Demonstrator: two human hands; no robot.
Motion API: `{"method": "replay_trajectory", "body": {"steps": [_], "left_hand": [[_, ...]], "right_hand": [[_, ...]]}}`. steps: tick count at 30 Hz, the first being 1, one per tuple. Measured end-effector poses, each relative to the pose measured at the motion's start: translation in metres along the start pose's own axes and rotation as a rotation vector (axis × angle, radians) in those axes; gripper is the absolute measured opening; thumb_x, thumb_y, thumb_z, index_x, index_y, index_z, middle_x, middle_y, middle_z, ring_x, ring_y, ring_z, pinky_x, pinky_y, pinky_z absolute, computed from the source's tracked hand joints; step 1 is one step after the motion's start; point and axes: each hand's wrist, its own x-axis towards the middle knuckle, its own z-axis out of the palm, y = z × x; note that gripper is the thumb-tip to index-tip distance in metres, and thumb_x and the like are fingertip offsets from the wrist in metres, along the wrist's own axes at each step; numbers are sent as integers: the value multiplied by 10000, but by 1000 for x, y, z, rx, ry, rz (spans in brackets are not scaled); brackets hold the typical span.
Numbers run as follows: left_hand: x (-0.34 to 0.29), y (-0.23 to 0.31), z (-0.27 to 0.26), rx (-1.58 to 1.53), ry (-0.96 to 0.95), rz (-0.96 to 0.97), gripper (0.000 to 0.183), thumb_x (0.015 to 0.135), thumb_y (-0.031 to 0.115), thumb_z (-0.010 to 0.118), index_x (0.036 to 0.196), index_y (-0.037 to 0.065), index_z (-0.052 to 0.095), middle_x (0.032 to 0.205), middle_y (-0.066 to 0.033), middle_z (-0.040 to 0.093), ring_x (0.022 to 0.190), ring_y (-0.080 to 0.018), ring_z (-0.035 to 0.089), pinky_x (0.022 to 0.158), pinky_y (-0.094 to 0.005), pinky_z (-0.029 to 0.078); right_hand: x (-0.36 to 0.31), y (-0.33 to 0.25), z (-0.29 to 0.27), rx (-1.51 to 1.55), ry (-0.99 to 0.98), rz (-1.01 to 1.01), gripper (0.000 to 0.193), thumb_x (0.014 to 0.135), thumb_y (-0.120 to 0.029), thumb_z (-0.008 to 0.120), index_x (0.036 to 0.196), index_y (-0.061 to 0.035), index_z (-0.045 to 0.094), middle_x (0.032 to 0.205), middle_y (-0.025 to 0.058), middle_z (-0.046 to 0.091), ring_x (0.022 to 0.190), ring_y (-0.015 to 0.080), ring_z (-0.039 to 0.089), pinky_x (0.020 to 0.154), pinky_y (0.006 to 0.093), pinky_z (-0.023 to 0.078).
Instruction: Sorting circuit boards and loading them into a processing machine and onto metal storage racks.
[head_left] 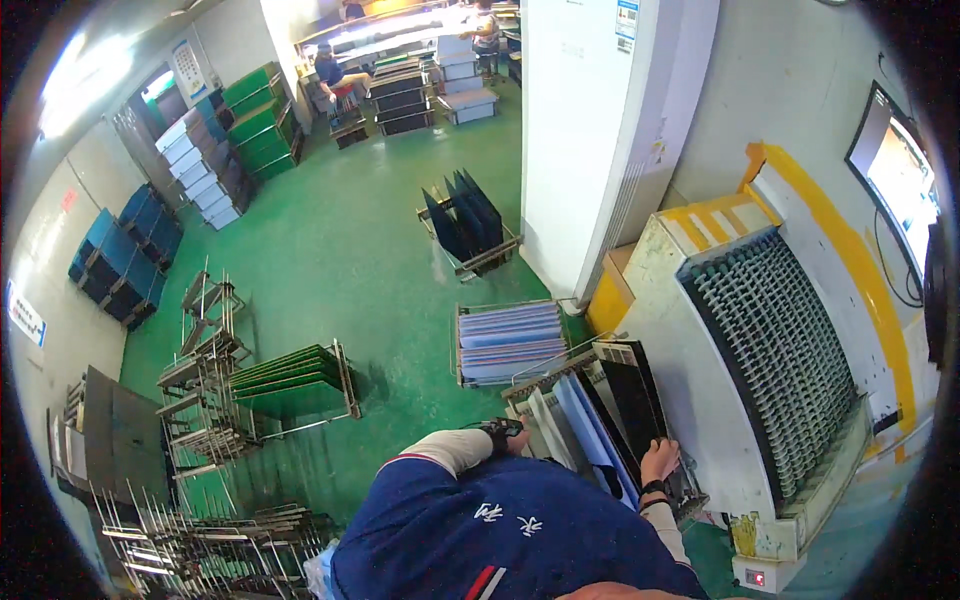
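In front of me is a metal rack (552, 382) with thin panels standing on edge in it: pale, blue and black ones. My right hand (658, 462) is at the near corner of the rightmost black panel (632, 395), its fingers closed on the edge. At the rack's left side is my left hand (517, 435). A dark strap or device covers part of that wrist, and its fingers are too hidden to read. My body in a blue shirt covers the rack's near left part.
At the right stands a machine with a bed of rollers (775, 360). Just beyond my rack are a rack of light-blue panels (510, 343) and a tall white cabinet (580, 140). Racks of black panels (465, 220) and green panels (290, 382) stand on the floor. People sit far back.
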Motion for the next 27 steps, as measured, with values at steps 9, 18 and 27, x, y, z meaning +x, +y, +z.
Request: {"method": "replay_trajectory", "body": {"steps": [9,18,27], "left_hand": [[34,-32,56,245,753,221,675,957,456,342,1525,113,219,1139,-237,640,953,-340,649,806,-465,495],[32,-34,59,166,838,260,630,791,317,658,1353,108,462,1397,-281,403,1017,-390,599,805,-465,525],[46,-37,54,208,734,225,680,791,390,649,1371,83,467,1471,-317,304,1220,-468,469,980,-501,433]], "right_hand": [[-3,-7,-9,28,2,3,212,885,-240,624,981,-58,673,1126,129,563,1128,341,504,907,556,400],[-2,-5,-7,25,31,-28,201,879,-224,630,952,-41,667,1090,140,553,1103,345,510,869,543,410],[-5,-10,-11,23,56,-22,171,881,-200,628,952,-50,669,1070,125,575,1053,348,527,885,498,401]]}}
